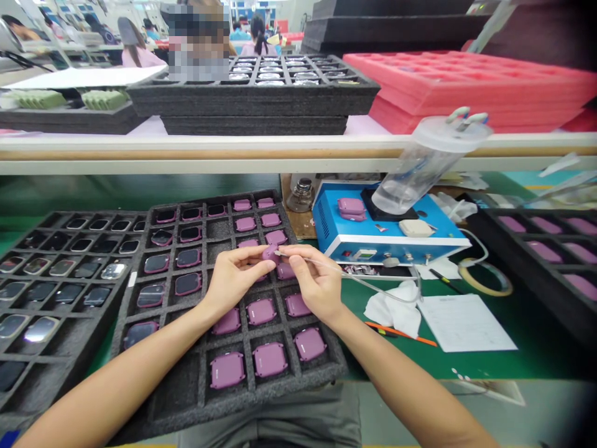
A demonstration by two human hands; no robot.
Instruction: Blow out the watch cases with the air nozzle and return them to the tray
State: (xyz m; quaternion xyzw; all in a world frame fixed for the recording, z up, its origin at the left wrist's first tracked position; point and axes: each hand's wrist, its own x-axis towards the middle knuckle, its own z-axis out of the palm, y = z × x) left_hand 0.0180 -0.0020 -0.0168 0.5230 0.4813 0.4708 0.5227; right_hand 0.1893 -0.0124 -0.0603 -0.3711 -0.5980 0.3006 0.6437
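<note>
Over the black foam tray (pixel 203 342), my left hand (pixel 240 270) is closed on a small purple watch case (pixel 270 252), thumb and fingers pinching it. My right hand (pixel 314 280) is closed around a thin dispensing tool with a clear tube (pixel 368 280) running from it; its tip is at the purple case. The tray's compartments hold purple cases such as one (pixel 270 359) at the front, and dark-screened watch faces (pixel 188 284) on the left side. Some compartments have nothing in them.
A second tray (pixel 69 320) with watch screens lies left. To the right are a blue machine (pixel 387 239) bearing a clear cylinder (pixel 415 168), white tissue (pixel 396 311), a paper sheet (pixel 466 323), tape (pixel 485 277) and another tray (pixel 522 249). A shelf (pixel 261 152) crosses above. People sit beyond.
</note>
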